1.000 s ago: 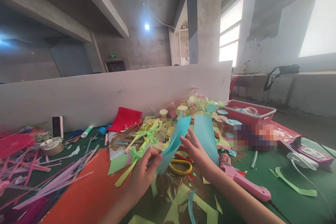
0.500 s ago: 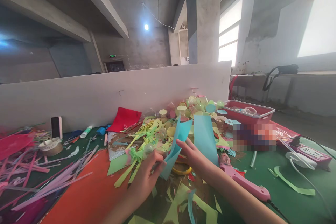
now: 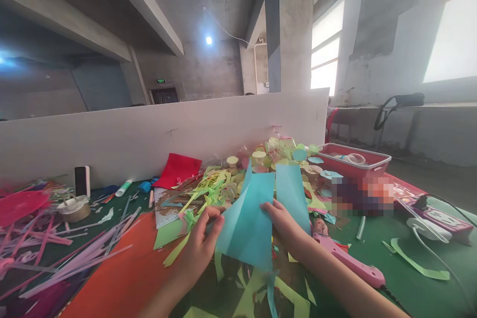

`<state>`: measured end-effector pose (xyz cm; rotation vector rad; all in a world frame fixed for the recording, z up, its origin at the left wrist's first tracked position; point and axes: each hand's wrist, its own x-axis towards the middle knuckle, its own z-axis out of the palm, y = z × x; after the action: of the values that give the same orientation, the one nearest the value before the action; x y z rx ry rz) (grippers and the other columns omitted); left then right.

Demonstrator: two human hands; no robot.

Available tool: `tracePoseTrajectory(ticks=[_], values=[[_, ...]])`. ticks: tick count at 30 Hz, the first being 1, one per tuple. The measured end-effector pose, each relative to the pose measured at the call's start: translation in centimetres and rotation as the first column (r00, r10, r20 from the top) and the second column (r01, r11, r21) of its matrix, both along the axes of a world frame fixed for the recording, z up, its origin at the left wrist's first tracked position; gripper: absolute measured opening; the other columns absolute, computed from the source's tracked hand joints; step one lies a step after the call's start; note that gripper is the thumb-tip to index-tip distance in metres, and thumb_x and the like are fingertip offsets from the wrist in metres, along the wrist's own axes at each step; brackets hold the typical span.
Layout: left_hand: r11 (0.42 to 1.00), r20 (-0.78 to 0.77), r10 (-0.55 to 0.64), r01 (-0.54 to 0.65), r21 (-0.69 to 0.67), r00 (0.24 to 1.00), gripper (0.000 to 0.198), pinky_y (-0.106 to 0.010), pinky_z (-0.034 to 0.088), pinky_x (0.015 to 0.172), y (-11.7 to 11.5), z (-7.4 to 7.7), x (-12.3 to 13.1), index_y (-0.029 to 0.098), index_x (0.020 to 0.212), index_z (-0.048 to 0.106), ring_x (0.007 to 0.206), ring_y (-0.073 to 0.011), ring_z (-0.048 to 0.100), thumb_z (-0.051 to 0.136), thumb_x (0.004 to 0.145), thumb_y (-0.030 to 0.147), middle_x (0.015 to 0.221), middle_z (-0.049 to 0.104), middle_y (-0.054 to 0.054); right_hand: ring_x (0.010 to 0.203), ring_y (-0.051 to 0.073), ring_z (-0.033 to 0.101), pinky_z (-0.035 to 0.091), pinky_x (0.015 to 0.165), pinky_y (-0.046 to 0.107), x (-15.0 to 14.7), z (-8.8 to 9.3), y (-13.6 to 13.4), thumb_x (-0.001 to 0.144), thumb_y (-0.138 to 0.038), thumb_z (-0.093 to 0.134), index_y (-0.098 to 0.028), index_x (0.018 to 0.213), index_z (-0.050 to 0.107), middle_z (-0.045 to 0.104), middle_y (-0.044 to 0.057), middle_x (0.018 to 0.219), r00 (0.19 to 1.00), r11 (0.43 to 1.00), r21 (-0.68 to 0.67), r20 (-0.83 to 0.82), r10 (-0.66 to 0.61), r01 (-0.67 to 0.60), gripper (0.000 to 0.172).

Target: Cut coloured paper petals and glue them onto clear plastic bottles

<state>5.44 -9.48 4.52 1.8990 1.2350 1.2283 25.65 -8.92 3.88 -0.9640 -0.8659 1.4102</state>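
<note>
Both hands are pinching 1 flat turquoise paper sheet [image 3: 246,226], held up just above the cluttered green table [image 3: 376,251]. The left hand [image 3: 199,246] grips its left edge with fingers closed on it, and the right hand [image 3: 285,223] pinches the right edge the same way. The sheet's long axis runs roughly up and down, top corner tipped away toward the white divider board [image 3: 149,134]. It looks smooth, with 1 faint diagonal crease. A pink glue gun [image 3: 346,258] lies just right of the right wrist.
</note>
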Motion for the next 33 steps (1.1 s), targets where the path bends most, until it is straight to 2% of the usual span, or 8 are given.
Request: tracePoseTrajectory(ticks=[3,6,12,15,19,26,30,33], values=[[0.993,0.052,0.104,-0.107,0.059,0.993,0.031,-0.022,0.035,0.052,1.3,0.3,-0.9,0.024,0.076,0.047,0.056,-0.0127,0.039,0.048,0.085,0.054,0.067,0.043,0.004,0.057,0.017,0.059,0.044,0.051,0.025,0.2,0.4,-0.1,0.068,-0.035,0.061,-0.021,0.088,0.060,0.060,-0.004,0.059,0.996,0.996,-0.036,0.048,-0.076,0.078,0.025],[0.977,0.069,0.190,-0.196,0.083,0.979,0.031,-0.023,0.038,0.059,3.1,0.2,-2.1,0.023,0.075,0.048,0.063,-0.0145,0.043,0.049,0.084,0.052,0.067,0.043,0.004,0.053,0.016,0.056,0.040,0.047,0.024,0.4,0.4,0.1,0.067,-0.036,0.060,-0.020,0.092,0.061,0.059,-0.004,0.058,0.990,0.992,-0.034,0.078,-0.121,0.124,0.030],[0.981,0.055,0.189,-0.191,0.040,0.980,0.031,-0.027,0.043,0.066,5.2,-0.5,-3.3,0.022,0.077,0.049,0.072,-0.0174,0.055,0.055,0.079,0.052,0.074,0.054,0.002,0.057,0.017,0.058,0.041,0.050,0.024,0.4,0.2,0.2,0.068,-0.036,0.057,-0.019,0.098,0.063,0.062,-0.003,0.061,0.986,0.992,0.021,0.108,-0.125,0.124,0.034],[0.988,0.063,0.152,-0.152,0.008,0.986,0.034,-0.028,0.046,0.067,4.9,-0.2,-3.0,0.022,0.092,0.051,0.079,-0.0200,0.061,0.053,0.080,0.054,0.083,0.063,-0.002,0.060,0.018,0.060,0.044,0.054,0.026,0.4,0.2,0.1,0.069,-0.035,0.056,-0.019,0.098,0.063,0.063,-0.003,0.063,0.989,0.995,0.046,0.114,-0.096,0.091,0.034],[0.994,0.017,0.111,-0.111,0.014,0.994,0.037,-0.029,0.046,0.069,3.9,0.6,-2.5,0.024,0.104,0.051,0.081,-0.0195,0.062,0.051,0.083,0.055,0.085,0.066,-0.002,0.064,0.019,0.062,0.048,0.060,0.028,0.3,-0.2,0.3,0.070,-0.034,0.056,-0.018,0.100,0.062,0.065,-0.002,0.068,0.991,0.994,0.101,0.119,-0.057,0.046,0.034],[0.977,-0.164,0.170,-0.144,0.156,0.972,0.040,-0.030,0.049,0.073,2.9,1.1,-2.6,0.025,0.122,0.044,0.085,-0.0196,0.062,0.047,0.087,0.044,0.100,0.065,-0.005,0.063,0.019,0.061,0.049,0.060,0.029,0.2,0.2,-0.1,0.070,-0.034,0.059,-0.019,0.097,0.063,0.065,-0.002,0.068,0.984,0.994,0.088,0.158,-0.078,0.064,0.031],[0.966,-0.235,0.184,-0.130,0.225,0.955,0.042,-0.032,0.050,0.082,2.9,0.9,-2.5,0.027,0.131,0.043,0.109,-0.0225,0.058,0.040,0.088,0.030,0.126,0.059,-0.008,0.063,0.019,0.061,0.048,0.059,0.028,0.3,0.7,-0.3,0.066,-0.034,0.062,-0.019,0.092,0.065,0.064,-0.002,0.064,0.980,0.994,0.070,0.173,-0.095,0.084,0.029],[0.957,-0.282,0.173,-0.093,0.275,0.944,0.038,-0.036,0.045,0.093,2.9,0.8,-2.3,0.029,0.125,0.050,0.118,-0.0235,0.054,0.036,0.090,0.030,0.130,0.057,-0.006,0.064,0.020,0.061,0.048,0.061,0.029,0.2,0.5,-0.1,0.066,-0.035,0.060,-0.018,0.094,0.065,0.066,-0.002,0.066,0.983,0.994,0.075,0.160,-0.085,0.074,0.032]])
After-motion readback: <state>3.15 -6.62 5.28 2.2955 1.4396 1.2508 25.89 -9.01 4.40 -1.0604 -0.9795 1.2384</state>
